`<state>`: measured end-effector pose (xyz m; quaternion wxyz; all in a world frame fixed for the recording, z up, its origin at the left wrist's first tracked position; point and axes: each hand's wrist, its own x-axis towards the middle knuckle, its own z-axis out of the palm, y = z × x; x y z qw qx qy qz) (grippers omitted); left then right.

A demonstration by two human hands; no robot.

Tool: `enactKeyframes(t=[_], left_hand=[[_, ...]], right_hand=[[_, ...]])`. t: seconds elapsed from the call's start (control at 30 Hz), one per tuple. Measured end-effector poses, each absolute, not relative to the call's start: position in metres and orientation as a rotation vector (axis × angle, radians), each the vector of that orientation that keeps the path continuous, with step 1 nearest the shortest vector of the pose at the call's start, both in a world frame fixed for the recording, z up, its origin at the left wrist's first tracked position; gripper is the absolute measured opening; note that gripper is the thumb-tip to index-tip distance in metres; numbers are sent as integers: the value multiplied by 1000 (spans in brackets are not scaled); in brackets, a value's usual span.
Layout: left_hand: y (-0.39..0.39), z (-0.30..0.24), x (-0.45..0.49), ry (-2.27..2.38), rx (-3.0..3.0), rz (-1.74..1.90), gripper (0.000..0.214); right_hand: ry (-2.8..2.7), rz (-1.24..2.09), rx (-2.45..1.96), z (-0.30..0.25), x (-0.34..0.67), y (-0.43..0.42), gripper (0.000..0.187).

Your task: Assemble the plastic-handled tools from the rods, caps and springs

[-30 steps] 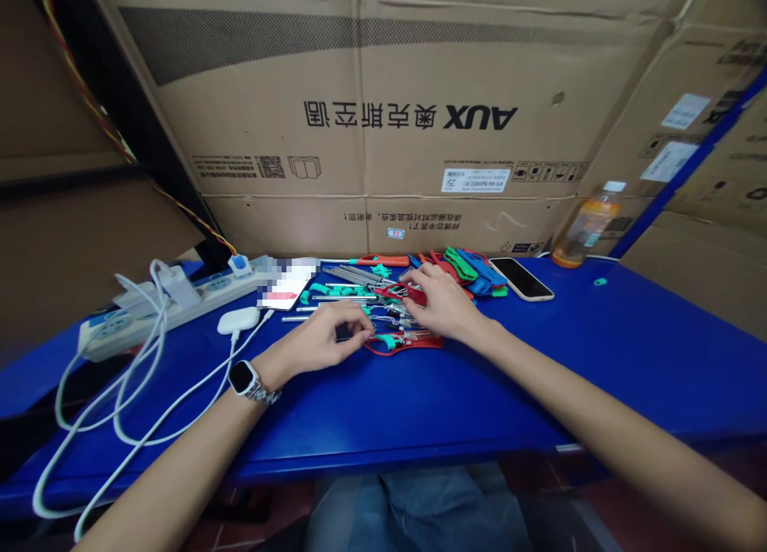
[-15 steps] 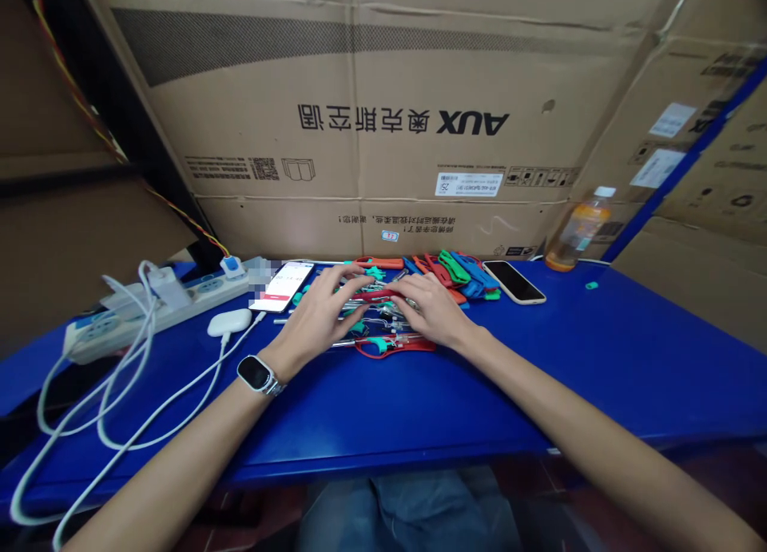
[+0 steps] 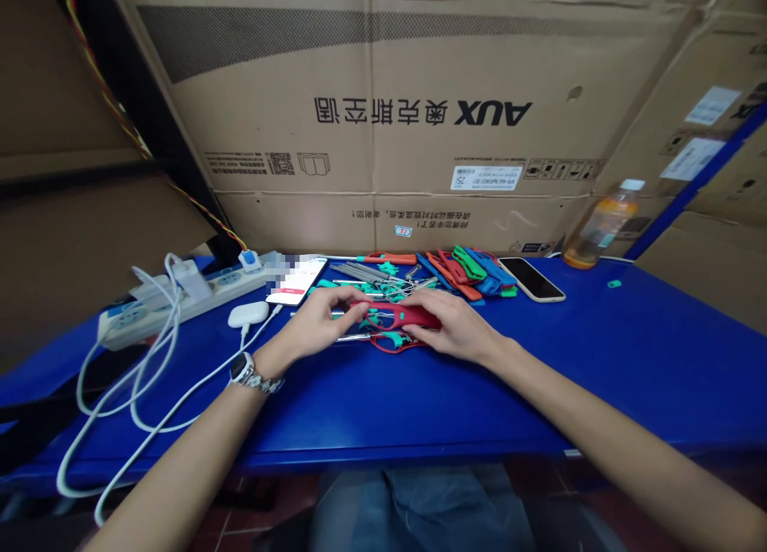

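Both hands hold one red plastic handle piece (image 3: 403, 315) just above the blue table (image 3: 419, 400). My left hand (image 3: 317, 320), with a watch on its wrist, pinches the piece's left end, where a teal clip shows. My right hand (image 3: 459, 324) grips its right end, fingers curled round it. Directly under the hands lies another red handle with a teal part (image 3: 392, 343) and several thin metal rods (image 3: 359, 274). A heap of red, green and blue handle pieces (image 3: 467, 268) lies behind the right hand.
A white power strip (image 3: 180, 292) with plugs and white cables (image 3: 125, 408) lies at the left, beside a white earbud case (image 3: 248, 314) and a lit phone (image 3: 298, 280). A dark phone (image 3: 530, 279) and an orange drink bottle (image 3: 599, 224) stand right. Cardboard boxes (image 3: 383, 113) wall the back.
The hands went into the pile, took up a red handle piece and drew it back toward me; both now hold it by its ends.
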<state>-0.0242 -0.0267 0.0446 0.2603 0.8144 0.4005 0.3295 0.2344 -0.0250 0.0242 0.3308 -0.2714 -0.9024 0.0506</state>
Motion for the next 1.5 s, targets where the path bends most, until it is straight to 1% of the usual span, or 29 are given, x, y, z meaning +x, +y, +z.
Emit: enactKeyframes(t=[0.17,0.33,0.5,0.77,0.97,1.2,1.5], left_hand=[[-28,47,-31,1066,2384,634,23],[-26,41,-32,1031,2465,488,24],[-22,35,-32,1035,2525,471,18],[-19,31,-34,1010,2555,450,24],[-17,27,-35,978,2561,467,28],[-21,33,-33,977,2530,443,26],[-21,36,-34,1028,2495,403,27]], right_hand=[[-2473,238,-731,26,240,-27,30],[-2544,312,-794,28,241,-28,29],[-2546,317,-810,27,241,-29,28],[-2574,330,-892,27,240,-30,25],[-2565,384,-862,27,243,-29,23],[-2548,470,-922,29,242,-27,22],[-2563,482,-911,29,241,-28,28]])
